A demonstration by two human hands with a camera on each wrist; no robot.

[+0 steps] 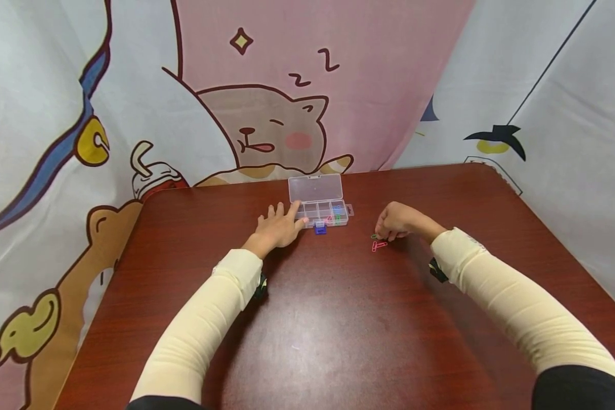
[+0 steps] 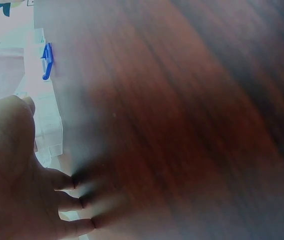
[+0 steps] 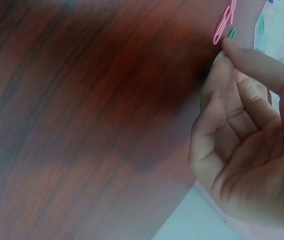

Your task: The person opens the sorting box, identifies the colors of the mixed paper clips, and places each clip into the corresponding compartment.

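Note:
A clear plastic compartment box (image 1: 320, 212) lies with its lid (image 1: 315, 188) raised at the back and a blue latch (image 1: 320, 229) at the front. My left hand (image 1: 279, 226) spreads its fingers at the box's left end, thumb at the front edge and index finger over the rear left corner. To the right of the box, my right hand (image 1: 396, 221) pinches thumb and index fingertips together at the end of a green paper clip (image 3: 232, 34). Pink paper clips (image 1: 378, 246) lie on the table just in front of those fingertips. The other right fingers curl inward.
Blue clips (image 1: 337, 209), pink clips (image 1: 329, 219) and green clips (image 1: 337, 218) lie in compartments toward the box's right end. Beneath everything is a brown wooden table (image 1: 318, 319). A printed curtain (image 1: 379, 68) hangs behind the table and along its sides.

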